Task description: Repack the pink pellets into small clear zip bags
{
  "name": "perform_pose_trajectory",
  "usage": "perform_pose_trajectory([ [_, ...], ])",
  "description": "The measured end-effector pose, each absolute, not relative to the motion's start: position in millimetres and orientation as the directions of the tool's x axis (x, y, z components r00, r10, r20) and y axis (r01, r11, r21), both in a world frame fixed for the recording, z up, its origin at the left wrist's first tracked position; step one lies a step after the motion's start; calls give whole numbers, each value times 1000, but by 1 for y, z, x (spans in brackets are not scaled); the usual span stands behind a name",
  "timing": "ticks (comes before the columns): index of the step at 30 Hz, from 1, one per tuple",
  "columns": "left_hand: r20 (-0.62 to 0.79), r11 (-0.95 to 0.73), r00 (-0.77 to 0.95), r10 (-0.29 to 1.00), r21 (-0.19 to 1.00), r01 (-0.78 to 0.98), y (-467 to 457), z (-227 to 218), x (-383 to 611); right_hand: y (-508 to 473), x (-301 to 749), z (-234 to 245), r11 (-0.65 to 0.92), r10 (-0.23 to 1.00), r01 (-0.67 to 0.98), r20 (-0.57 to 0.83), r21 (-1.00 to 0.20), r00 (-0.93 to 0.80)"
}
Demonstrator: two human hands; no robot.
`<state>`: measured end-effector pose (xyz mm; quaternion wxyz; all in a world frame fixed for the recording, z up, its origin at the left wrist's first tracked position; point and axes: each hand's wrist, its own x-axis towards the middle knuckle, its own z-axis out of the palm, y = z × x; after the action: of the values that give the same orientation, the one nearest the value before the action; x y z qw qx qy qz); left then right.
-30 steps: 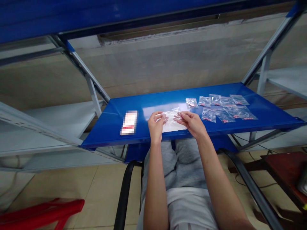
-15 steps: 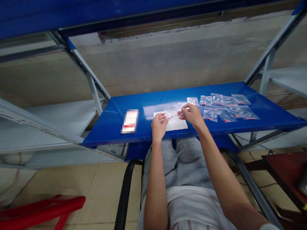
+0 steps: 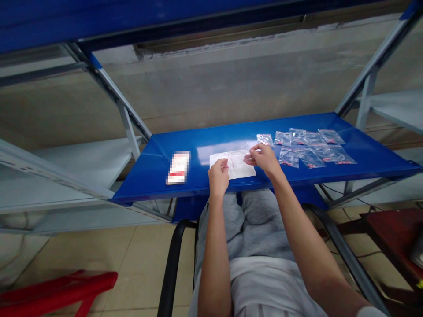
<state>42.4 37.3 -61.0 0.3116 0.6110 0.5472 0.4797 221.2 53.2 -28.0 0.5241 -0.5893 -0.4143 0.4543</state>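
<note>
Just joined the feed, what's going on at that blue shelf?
A seated person works at a blue metal shelf with both hands. The left hand rests on a clear plastic bag lying over a white sheet, and the right hand holds that bag's right edge. Small clear zip bags with red contents lie grouped to the right; a blurred white-and-red packet lies to the left.
</note>
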Motion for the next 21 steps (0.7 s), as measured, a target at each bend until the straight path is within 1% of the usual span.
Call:
perform_pose_trajectory([
  [6, 253, -209, -66, 965, 898, 386, 38, -62, 35, 56, 223, -31, -108, 973, -6, -107, -994, 206],
  [14, 260, -202, -101, 960, 898, 390, 41, -58, 28, 60, 228, -39, -79, 976, -30, -83, -996, 203],
  [21, 256, -200, -56, 965, 858, 473, 46, -56, 29, 59, 230, -35, -56, 979, -8, -56, -998, 194],
])
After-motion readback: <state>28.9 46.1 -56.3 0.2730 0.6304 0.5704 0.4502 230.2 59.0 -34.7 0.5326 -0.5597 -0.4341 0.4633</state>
